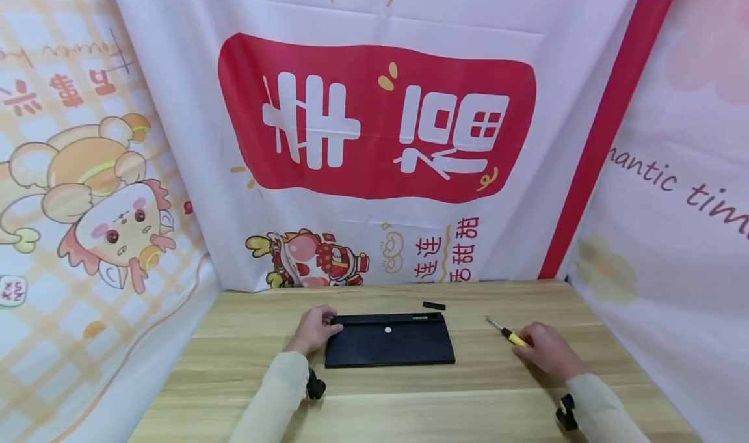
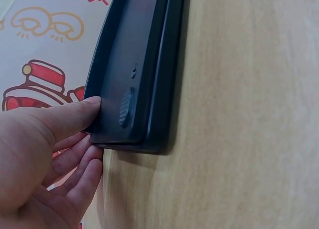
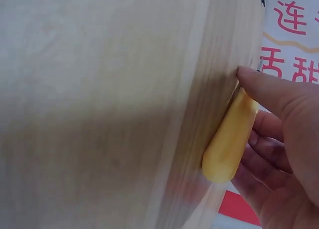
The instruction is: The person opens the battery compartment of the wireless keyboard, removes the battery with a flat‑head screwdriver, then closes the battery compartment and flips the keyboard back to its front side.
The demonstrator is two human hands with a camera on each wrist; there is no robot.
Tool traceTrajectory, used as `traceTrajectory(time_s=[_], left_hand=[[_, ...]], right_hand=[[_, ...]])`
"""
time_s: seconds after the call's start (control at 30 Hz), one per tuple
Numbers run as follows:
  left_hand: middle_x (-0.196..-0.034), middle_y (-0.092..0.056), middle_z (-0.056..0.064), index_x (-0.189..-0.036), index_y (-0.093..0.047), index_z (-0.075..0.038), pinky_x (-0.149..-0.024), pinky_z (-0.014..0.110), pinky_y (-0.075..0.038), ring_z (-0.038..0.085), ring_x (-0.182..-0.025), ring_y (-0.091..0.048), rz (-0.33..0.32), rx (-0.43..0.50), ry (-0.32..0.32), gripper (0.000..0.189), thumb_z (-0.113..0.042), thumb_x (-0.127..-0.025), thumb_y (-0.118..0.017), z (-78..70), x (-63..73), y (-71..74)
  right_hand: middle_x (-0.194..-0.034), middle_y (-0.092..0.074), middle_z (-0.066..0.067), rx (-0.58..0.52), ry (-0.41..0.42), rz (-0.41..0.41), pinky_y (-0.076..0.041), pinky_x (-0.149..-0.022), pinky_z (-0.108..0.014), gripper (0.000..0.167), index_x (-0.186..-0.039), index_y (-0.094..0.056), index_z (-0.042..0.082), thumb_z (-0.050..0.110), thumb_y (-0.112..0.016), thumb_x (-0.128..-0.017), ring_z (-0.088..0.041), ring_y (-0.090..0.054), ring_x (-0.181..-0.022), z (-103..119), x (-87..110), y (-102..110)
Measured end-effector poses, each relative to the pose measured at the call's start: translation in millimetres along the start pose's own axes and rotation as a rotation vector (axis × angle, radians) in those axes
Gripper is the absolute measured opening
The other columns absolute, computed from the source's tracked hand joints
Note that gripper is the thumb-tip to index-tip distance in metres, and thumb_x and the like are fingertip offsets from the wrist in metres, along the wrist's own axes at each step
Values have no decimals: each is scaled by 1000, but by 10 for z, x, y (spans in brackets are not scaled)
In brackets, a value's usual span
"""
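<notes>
A black keyboard (image 1: 389,349) lies face down on the table, its underside with a white round sticker facing up. My left hand (image 1: 316,329) pinches its far left corner, thumb on top and fingers against the end; the left wrist view shows this keyboard (image 2: 132,64) corner close up, with a ribbed foot near the thumb. To the right of the keyboard, my right hand (image 1: 550,349) holds a screwdriver (image 1: 506,332) by its yellow and black handle, the metal shaft pointing away to the left. In the right wrist view the yellow handle (image 3: 229,139) lies between thumb and fingers.
A small black bar-shaped piece (image 1: 434,306) lies just behind the keyboard's far right corner. Green marking shows in a slot at that corner. The wooden table (image 1: 363,410) ends at a printed cloth (image 1: 374,241) behind, with more cloth hanging on both sides.
</notes>
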State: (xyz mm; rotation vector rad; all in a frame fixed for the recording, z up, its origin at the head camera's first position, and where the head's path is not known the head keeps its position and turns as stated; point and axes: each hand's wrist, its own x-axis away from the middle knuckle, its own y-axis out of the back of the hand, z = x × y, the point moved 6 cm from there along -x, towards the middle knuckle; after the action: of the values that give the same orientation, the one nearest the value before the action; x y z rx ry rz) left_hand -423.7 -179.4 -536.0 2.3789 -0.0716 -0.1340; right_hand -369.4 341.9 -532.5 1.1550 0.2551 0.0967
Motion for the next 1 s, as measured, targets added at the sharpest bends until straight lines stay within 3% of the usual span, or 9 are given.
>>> traceTrajectory(time_s=[0.3,0.53,0.77,1.0], left_hand=[[-121,-74,17,-124,-73,1,-100,51,-59,32,-113,-70,-4,13,8,31,-11,-96,-78,28,-18,-13],[-120,-75,16,-123,-73,1,-100,51,-59,31,-112,-70,-3,7,12,31,-11,-95,-79,48,-22,-20],[-121,-74,17,-125,-72,2,-100,51,-58,32,-112,-69,-3,8,5,33,-12,-96,-79,56,-35,-16],[-120,-74,18,-124,-72,3,-101,52,-58,32,-112,-70,0,-5,0,33,-11,-95,-79,66,-50,-14]], right_hand=[[-74,-66,4,0,32,-47,-48,-65,-30,16,-79,-73,11,16,-86,-86,-11,-55,-70,-38,-88,0],[-74,-63,4,-46,18,15,-46,-64,-28,16,-82,-69,10,17,-81,-90,-12,-54,-70,56,-181,77],[-75,-66,4,-75,75,29,-48,-64,-27,14,-82,-69,11,15,-81,-88,-11,-55,-68,383,-398,260],[-81,-68,3,-36,111,107,-49,-68,-30,14,-86,-69,12,20,-80,-92,-12,-56,-72,795,-608,307]])
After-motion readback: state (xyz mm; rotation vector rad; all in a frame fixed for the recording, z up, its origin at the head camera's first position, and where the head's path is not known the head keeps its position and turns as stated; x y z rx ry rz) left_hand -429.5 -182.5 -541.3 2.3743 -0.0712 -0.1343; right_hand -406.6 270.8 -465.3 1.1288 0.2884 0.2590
